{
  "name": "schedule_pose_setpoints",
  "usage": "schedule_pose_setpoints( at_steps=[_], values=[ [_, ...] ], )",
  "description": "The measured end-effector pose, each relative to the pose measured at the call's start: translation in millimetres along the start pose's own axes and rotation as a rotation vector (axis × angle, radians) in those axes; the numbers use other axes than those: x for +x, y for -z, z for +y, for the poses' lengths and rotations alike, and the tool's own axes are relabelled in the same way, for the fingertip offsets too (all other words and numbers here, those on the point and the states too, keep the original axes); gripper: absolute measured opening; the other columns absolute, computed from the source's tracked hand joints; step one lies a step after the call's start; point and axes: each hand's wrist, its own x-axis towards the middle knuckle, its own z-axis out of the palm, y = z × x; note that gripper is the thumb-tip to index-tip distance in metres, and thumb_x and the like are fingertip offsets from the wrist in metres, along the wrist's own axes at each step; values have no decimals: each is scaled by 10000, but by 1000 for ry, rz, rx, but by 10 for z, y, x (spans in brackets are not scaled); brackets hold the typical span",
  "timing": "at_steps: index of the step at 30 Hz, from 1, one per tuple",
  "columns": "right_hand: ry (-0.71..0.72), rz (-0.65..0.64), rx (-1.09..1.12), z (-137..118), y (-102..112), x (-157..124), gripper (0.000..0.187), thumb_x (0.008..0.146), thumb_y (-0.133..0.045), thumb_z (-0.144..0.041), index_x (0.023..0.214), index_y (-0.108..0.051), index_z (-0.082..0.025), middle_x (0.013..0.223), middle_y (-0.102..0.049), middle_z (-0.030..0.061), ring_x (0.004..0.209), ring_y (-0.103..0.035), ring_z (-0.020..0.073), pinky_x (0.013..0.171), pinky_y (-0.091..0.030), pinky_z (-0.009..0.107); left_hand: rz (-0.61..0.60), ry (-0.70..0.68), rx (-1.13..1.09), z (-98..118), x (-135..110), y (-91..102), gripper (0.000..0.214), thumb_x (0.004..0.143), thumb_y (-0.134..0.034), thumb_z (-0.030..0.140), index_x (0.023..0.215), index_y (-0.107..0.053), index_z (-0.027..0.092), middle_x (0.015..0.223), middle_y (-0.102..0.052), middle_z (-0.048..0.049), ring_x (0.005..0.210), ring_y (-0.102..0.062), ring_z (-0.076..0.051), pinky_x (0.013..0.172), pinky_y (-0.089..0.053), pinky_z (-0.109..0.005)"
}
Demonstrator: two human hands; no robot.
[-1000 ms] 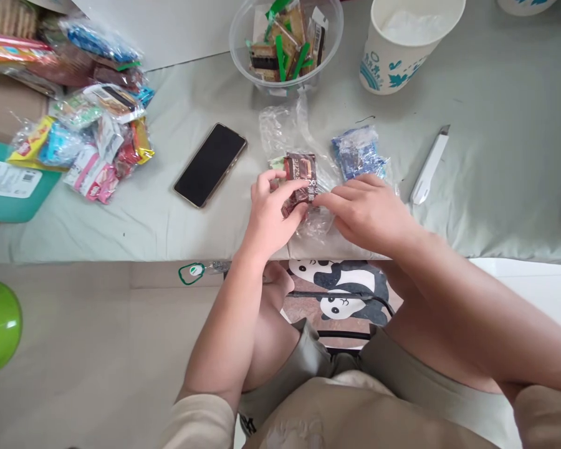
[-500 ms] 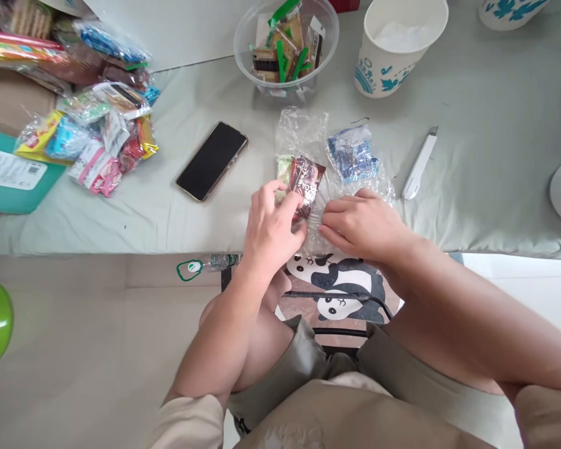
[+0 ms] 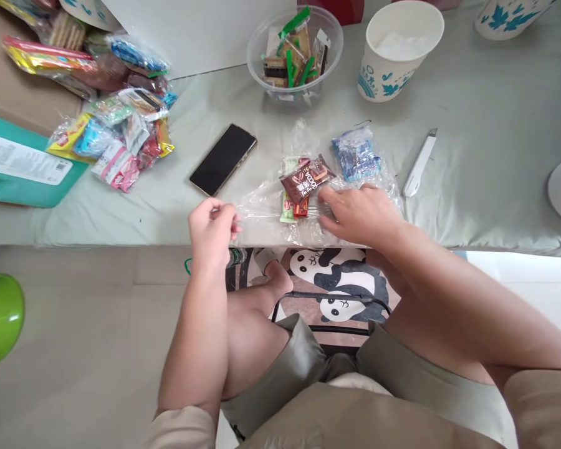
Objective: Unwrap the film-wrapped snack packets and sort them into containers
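Note:
My left hand [image 3: 212, 227] pinches the edge of a clear plastic bag [image 3: 262, 202] at the table's front edge. The film is drawn out leftward from under several small snack packets. On top lies a brown cocoa snack packet [image 3: 299, 181], slanted across a green packet [image 3: 287, 215] and a red packet [image 3: 301, 209]. My right hand [image 3: 362, 212] bears on the bag's right part, fingers curled beside the cocoa packet; its fingertips are partly hidden. Just beyond it rests a blue snack packet [image 3: 358, 153] in clear wrapping.
A phone [image 3: 223, 159] lies left of the packets, a white utility knife [image 3: 419, 163] to the right. Behind stand a clear tub [image 3: 257, 68] of wrapped biscuits and a paper cup [image 3: 386, 81]. Bagged snacks [image 3: 116, 146] and a teal container [image 3: 23, 187] occupy the left.
My left hand has moved left from the packets, stretching the bag's film with it. The cocoa packet has turned and now lies slanted. My right hand has stayed nearly in place.

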Motion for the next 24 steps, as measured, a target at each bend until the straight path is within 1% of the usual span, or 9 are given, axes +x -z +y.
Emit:
schedule_pose_setpoints(
  at_steps=[3, 6, 9, 11, 14, 17, 21, 23, 24],
  values=[
    [-56, -22, 17, -4, 3, 35, 401, 1001, -380, -364, 1275, -597, -170, 926, -779, 162, 782, -724, 314, 663, -353, 347, 193, -125, 160, -51, 162, 158, 185, 680, -588, 86, 576, -495, 208, 475, -419, 73, 433, -339, -71, 435, -227, -226],
    [-101, -30, 49, -2, 6, 72, 474, 998, -386, -370, 1376, -549, -134, 944, -772, 194, 823, -738, 346, 614, -350, 337, 266, -397, 233, 29, 219, 109, 189, 732, -635, 103, 637, -516, 216, 584, -501, 49, 572, -472, -111, 584, -414, -258],
    [-135, -29, 96, 17, 46, 102, 479, 983, -389, -322, 1378, -550, -105, 901, -762, 195, 794, -723, 335, 600, -367, 338, -13, -762, 436, 186, 193, -145, 195, 733, -762, 181, 903, -679, 229, 965, -721, -39, 938, -669, -215, 888, -552, -364],
    [-173, -24, 154, 46, 94, 122, 516, 967, -400, -313, 1424, -532, -112, 875, -763, 179, 754, -701, 321, 602, -388, 339, -192, -828, 586, 246, 191, -331, 378, 740, -788, 206, 1111, -716, 221, 1237, -717, -86, 1163, -664, -266, 1027, -533, -406],
    [-253, -7, 305, 109, 157, 162, 693, 941, -444, -345, 1589, -386, -104, 889, -778, 159, 774, -697, 330, 639, -441, 357, -326, -776, 699, 232, 244, -507, 245, 854, -660, 196, 1084, -742, 213, 1159, -756, -86, 1040, -709, -251, 929, -547, -389],
    [-296, 36, 465, 177, 146, 217, 842, 924, -469, -372, 1663, -240, -39, 918, -786, 166, 820, -705, 340, 685, -488, 386, -257, -670, 590, 176, 307, -563, 116, 881, -591, 211, 850, -703, 210, 831, -749, -54, 727, -678, -202, 740, -521, -345],
    [-317, 165, 470, 248, -11, 297, 834, 932, -483, -429, 1636, -296, -25, 893, -776, 184, 745, -680, 334, 672, -496, 411, -171, -169, 151, 179, 312, -511, 85, 831, -543, 212, 756, -579, 232, 593, -609, 19, 435, -501, -127, 448, -327, -254],
    [-328, 239, 405, 269, -96, 322, 809, 948, -484, -483, 1607, -346, -35, 883, -764, 198, 736, -669, 340, 675, -498, 436, -177, 74, 110, 188, 289, -417, 118, 821, -527, 225, 703, -539, 234, 526, -544, 33, 374, -438, -120, 403, -252, -252],
    [-331, 270, 375, 274, -121, 326, 793, 957, -481, -511, 1590, -371, -46, 879, -758, 203, 744, -667, 346, 685, -499, 449, -163, 95, 158, 184, 277, -355, 128, 814, -542, 232, 686, -539, 231, 525, -545, 28, 388, -458, -125, 413, -279, -255]
  ],
)
